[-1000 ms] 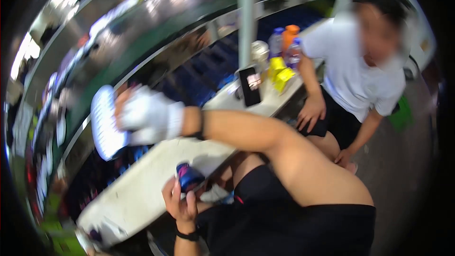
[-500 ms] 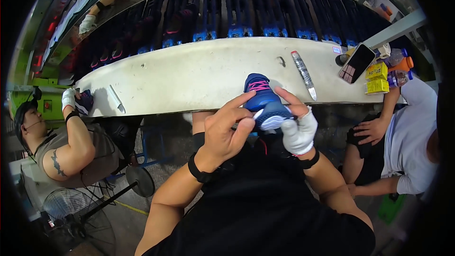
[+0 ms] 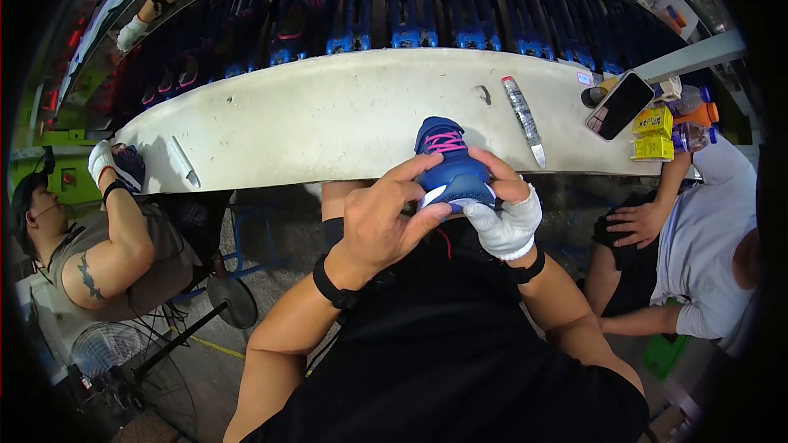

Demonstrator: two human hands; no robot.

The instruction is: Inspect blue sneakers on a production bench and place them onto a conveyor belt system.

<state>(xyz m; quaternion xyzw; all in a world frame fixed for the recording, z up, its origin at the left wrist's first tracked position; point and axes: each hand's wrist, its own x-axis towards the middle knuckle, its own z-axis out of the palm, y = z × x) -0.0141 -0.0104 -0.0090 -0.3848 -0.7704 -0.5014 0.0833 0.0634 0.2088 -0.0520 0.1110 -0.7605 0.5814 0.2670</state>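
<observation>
Between my two hands is a small blue sneaker (image 3: 456, 166) with pink laces and a white edge at its toe, held just over the table's near edge. My bare left hand (image 3: 386, 217) grips the shoe's left side with thumb and fingers. On its right side, my right hand (image 3: 507, 217) closes round it, in a white glove that leaves some fingertips bare. The toe end faces me, and the heel opening points away. Most of the sole is hidden underneath.
On the pale table (image 3: 328, 115) lie a tape-wrapped knife (image 3: 523, 119) and a white pen-like tool (image 3: 182, 162). A phone (image 3: 620, 105), yellow boxes (image 3: 652, 133) and bottles (image 3: 696, 136) stand at right. Beyond runs a blue roller conveyor (image 3: 410, 8). Co-workers sit at left (image 3: 115, 254) and right (image 3: 706, 230).
The shoe's toe has tipped down, so its sole shows less and its upper more. Both my hands have shifted slightly with it. The left co-worker's gloved hand has moved up a little.
</observation>
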